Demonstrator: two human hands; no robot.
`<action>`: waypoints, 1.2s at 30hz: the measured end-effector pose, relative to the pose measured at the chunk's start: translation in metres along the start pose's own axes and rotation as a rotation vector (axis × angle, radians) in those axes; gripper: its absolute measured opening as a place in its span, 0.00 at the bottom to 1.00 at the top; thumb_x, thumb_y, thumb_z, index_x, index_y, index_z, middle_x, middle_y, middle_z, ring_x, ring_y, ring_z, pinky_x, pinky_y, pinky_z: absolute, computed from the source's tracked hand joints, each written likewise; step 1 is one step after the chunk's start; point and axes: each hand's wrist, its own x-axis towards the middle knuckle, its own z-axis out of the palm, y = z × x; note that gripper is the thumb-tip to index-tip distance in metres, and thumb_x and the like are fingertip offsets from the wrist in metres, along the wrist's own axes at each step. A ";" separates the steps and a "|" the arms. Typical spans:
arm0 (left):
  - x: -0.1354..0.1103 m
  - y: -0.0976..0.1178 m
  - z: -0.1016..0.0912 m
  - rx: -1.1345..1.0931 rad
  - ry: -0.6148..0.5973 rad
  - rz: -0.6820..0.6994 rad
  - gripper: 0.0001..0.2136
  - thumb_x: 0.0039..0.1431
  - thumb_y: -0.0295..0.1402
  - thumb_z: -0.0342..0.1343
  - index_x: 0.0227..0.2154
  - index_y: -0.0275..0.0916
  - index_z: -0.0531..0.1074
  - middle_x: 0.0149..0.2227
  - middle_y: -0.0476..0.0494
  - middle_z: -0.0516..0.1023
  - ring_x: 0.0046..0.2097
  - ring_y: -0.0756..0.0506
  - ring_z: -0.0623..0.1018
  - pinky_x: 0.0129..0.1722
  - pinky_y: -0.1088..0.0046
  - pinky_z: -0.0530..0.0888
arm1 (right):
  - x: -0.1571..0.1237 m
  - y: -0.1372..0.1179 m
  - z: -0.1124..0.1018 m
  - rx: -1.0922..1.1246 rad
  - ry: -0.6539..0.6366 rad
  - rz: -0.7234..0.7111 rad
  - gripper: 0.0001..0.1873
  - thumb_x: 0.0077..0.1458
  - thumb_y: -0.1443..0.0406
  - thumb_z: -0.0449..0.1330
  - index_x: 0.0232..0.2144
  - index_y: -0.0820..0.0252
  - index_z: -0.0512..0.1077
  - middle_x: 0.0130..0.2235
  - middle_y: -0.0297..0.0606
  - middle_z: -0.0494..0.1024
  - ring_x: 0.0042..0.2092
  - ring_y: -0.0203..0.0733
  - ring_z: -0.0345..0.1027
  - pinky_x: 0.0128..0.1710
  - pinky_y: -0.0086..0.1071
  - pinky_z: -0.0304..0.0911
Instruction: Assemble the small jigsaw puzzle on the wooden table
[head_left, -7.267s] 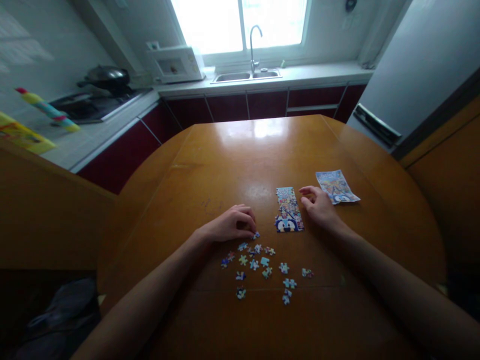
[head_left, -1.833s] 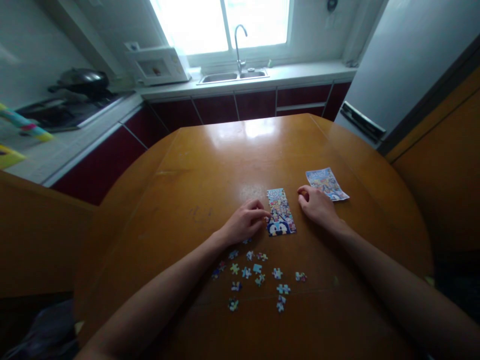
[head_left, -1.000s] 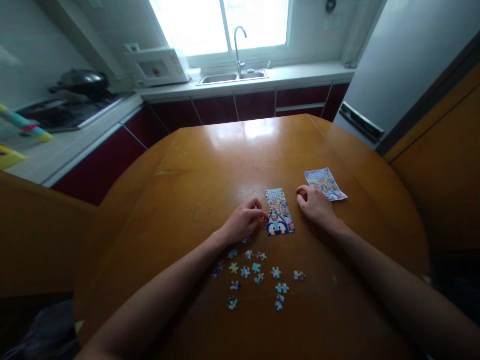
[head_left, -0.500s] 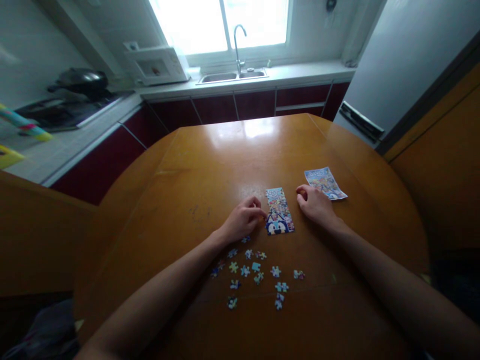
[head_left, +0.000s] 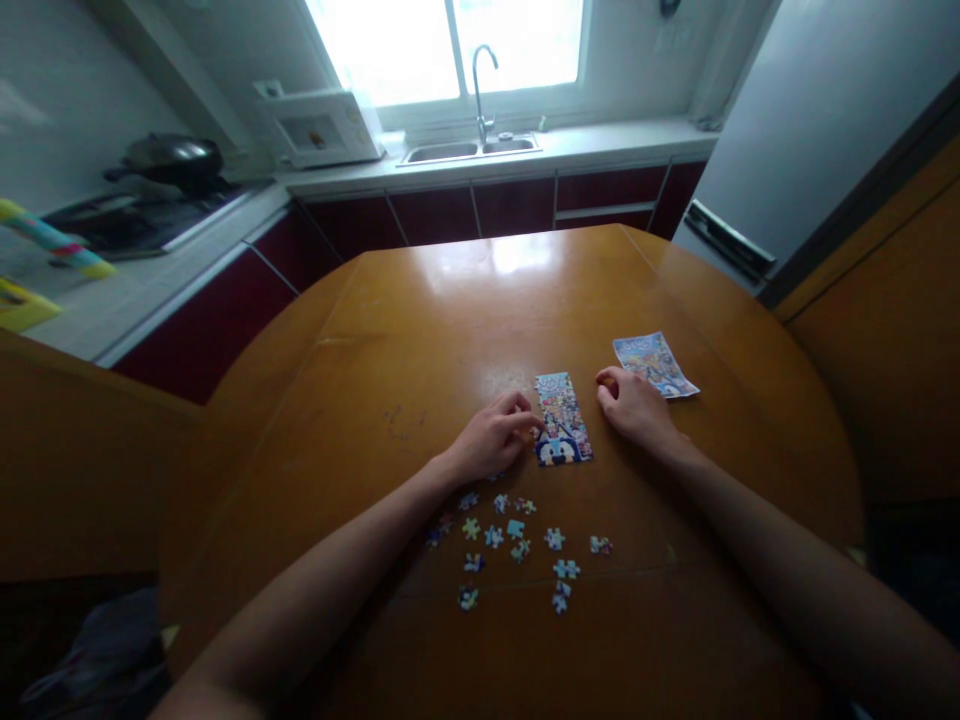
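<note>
A partly assembled jigsaw strip [head_left: 562,420] lies on the round wooden table [head_left: 420,340]. My left hand [head_left: 491,440] rests at the strip's left edge, fingers pinched together at a spot on that edge; what they pinch is too small to make out. My right hand [head_left: 636,408] sits curled on the table just right of the strip, fingers bent, with nothing visible in them. Several loose puzzle pieces [head_left: 517,545] are scattered nearer to me, below the left hand. A printed picture sheet [head_left: 654,364] lies beyond the right hand.
Behind the table runs a kitchen counter with a sink and tap [head_left: 480,148], a white microwave [head_left: 319,128] and a wok on a hob [head_left: 174,160]. A fridge [head_left: 787,140] stands at the right, wooden panels [head_left: 892,330] beside it.
Earlier my left hand was down among the loose pieces; it moved up to the strip's left edge and has stayed there. My right hand has barely shifted.
</note>
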 end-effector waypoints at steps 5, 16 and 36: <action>0.000 0.001 0.000 0.010 -0.021 0.001 0.23 0.51 0.15 0.48 0.43 0.45 0.78 0.43 0.43 0.69 0.45 0.45 0.71 0.47 0.64 0.73 | 0.000 0.000 0.000 0.000 0.002 -0.007 0.13 0.60 0.64 0.56 0.43 0.58 0.77 0.40 0.44 0.82 0.40 0.48 0.75 0.36 0.35 0.64; 0.002 -0.007 0.002 -0.197 0.127 -0.110 0.19 0.49 0.14 0.46 0.40 0.38 0.72 0.40 0.46 0.70 0.38 0.50 0.70 0.38 0.74 0.69 | -0.004 -0.003 -0.002 -0.027 0.010 -0.016 0.13 0.61 0.64 0.55 0.45 0.59 0.76 0.40 0.44 0.82 0.41 0.48 0.74 0.37 0.35 0.63; 0.008 -0.018 -0.002 -0.428 0.345 -0.280 0.12 0.52 0.20 0.49 0.36 0.36 0.74 0.35 0.46 0.74 0.37 0.49 0.72 0.38 0.72 0.69 | -0.103 -0.090 0.031 -0.060 -0.234 -1.045 0.03 0.62 0.69 0.58 0.38 0.60 0.72 0.41 0.42 0.72 0.41 0.44 0.59 0.43 0.38 0.63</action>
